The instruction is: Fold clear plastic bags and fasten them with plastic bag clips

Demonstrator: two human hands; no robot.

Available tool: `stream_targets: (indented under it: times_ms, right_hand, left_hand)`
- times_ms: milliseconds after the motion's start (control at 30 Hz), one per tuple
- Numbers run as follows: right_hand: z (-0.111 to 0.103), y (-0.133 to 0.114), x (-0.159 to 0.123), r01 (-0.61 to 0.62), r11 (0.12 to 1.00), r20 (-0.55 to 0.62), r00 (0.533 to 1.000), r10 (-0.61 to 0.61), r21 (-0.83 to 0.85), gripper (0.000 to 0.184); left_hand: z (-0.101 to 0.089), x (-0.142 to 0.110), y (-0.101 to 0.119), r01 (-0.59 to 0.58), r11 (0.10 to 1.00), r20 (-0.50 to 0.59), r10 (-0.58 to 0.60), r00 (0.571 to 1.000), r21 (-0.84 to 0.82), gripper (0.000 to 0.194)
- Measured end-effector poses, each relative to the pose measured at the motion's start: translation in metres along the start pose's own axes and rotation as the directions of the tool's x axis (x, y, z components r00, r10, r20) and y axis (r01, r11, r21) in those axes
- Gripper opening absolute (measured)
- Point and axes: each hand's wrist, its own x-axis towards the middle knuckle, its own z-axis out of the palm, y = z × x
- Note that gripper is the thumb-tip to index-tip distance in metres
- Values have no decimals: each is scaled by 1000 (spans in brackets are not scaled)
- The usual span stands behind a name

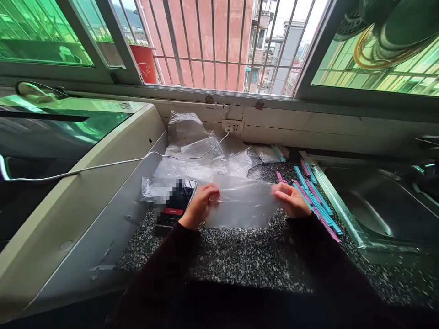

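A clear plastic bag (pixel 243 203) is stretched flat between my two hands, above the speckled countertop. My left hand (pixel 202 205) pinches its left end, the fingertips slightly blurred. At the opposite end, my right hand (pixel 291 198) grips the plastic between thumb and fingers. Behind the held bag lies a loose heap of clear plastic bags (pixel 195 155). Close to my left hand, a phone (pixel 180 198) with a lit screen rests partly on the heap. Several pink and blue plastic strips (pixel 317 201) lie in a loose row just beyond my right hand.
A metal sink (pixel 363 196) is set into the countertop (pixel 240 256) on the right. A large pale appliance (pixel 113 151) stands on the left, with a white cable (pixel 137 160) running across to the wall socket (pixel 233 126). A barred window (pixel 219 45) spans the back.
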Motion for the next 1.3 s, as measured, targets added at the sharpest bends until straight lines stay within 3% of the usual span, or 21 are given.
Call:
stream_targets:
  times_ms: [67,133,233,300,367,433,500,567,633,700,767,867,967,1067,1167,1300]
  right_hand:
    - [-5,-6,-1,9,1000,13,1000,-9,-9,35]
    - [-7,-15,-4,-12,998,87,996,17,-55,37]
    - [-7,-29,-8,-85,981,205,971,121,-177,38]
    - [-5,-37,-10,-118,963,241,954,178,-243,39]
    - [-3,-43,-12,-131,952,264,942,206,-276,40]
    - [-2,-46,-14,-135,948,278,936,218,-289,42]
    - [-1,-47,-14,-138,946,284,932,224,-293,42]
    - [-1,-46,-15,-139,948,290,931,224,-286,42]
    - [-1,-45,-15,-129,957,282,938,203,-260,41]
    - [-2,-42,-16,-102,975,265,952,154,-199,42]
    - [-3,-38,-15,-69,995,254,963,85,-71,47]
    - [-6,-26,-10,-28,992,132,991,11,124,58]
    - [-7,-10,-2,-35,992,-8,999,36,122,64]
    - [1,1,4,-52,999,119,992,51,7,76]
    - [16,3,1,-12,993,240,970,41,-120,78]
    - [33,2,-7,-4,971,38,999,14,-237,52]
  left_hand:
    - [-5,4,0,-51,995,16,50,999,90,15]
    - [-10,7,0,-194,964,-78,210,975,180,17]
    - [-11,3,3,-413,822,-196,514,835,393,17]
    - [-5,-3,9,-479,722,-97,596,797,499,14]
    - [8,-7,17,-532,639,118,573,811,555,13]
    - [24,-5,24,-590,563,360,473,804,578,16]
    - [40,5,28,-616,548,508,356,784,566,24]
    - [53,19,27,-606,569,583,253,772,555,27]
    - [62,29,23,-612,561,647,169,744,557,16]
    - [65,33,20,-616,555,667,139,732,560,15]
    - [64,28,19,-587,596,623,178,762,548,16]
    - [53,15,22,-453,767,439,250,863,454,14]
    - [36,6,21,-340,902,225,285,932,268,18]
    - [19,6,13,-325,933,104,312,944,153,19]
    - [7,10,0,-333,933,59,328,943,138,20]
    - [1,13,-13,-327,929,44,324,945,173,22]
